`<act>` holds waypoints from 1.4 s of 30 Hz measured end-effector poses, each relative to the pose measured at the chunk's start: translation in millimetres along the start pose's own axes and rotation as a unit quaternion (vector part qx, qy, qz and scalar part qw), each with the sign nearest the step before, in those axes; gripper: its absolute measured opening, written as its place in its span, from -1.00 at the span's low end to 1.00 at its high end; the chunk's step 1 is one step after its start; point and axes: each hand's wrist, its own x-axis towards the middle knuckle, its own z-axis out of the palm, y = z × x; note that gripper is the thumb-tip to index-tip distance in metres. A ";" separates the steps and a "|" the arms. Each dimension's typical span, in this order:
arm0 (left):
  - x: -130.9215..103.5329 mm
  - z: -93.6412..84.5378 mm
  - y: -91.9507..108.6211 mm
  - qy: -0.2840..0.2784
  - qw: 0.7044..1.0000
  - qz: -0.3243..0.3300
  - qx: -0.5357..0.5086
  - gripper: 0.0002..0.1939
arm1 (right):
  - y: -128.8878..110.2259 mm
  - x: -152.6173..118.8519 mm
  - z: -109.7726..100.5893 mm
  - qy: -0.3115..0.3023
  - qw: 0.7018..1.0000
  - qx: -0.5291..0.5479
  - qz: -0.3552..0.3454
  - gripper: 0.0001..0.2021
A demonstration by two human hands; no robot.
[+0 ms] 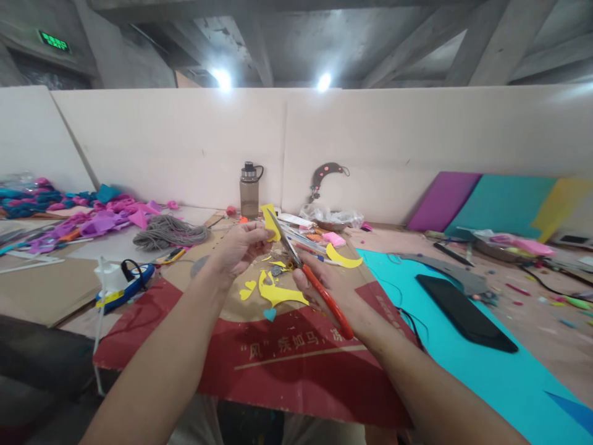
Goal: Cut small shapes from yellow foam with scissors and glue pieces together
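My left hand [243,247] pinches a small yellow piece [270,221] above the middle of the work surface. In my right hand [319,287] are red-handled scissors [324,298], their blades pointing up and left to the yellow piece. Whether the blades touch it or pass beside it is hard to tell. Below my hands lie a curved yellow scrap [281,295], small yellow hearts [248,290] and a light blue heart [269,314]. A yellow crescent [343,256] rests beyond my right hand.
A red and brown board [296,383] lies before me. Behind stands a bottle [249,193]. Grey cord [170,233] and a power strip [125,287] are at the left. On the right, a black phone [466,313] lies on a turquoise sheet [491,383].
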 end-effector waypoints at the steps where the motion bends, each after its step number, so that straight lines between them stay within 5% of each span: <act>1: -0.4 0.1 0.4 -0.001 1.000 0.001 0.002 -0.83 | 0.4 0.0 -0.2 -0.005 1.000 0.002 0.007 -0.68; 42: -2.5 -1.4 5.8 -0.003 0.999 -0.011 0.033 -0.81 | -2.6 -0.8 -2.9 -0.027 1.000 0.012 0.000 -0.62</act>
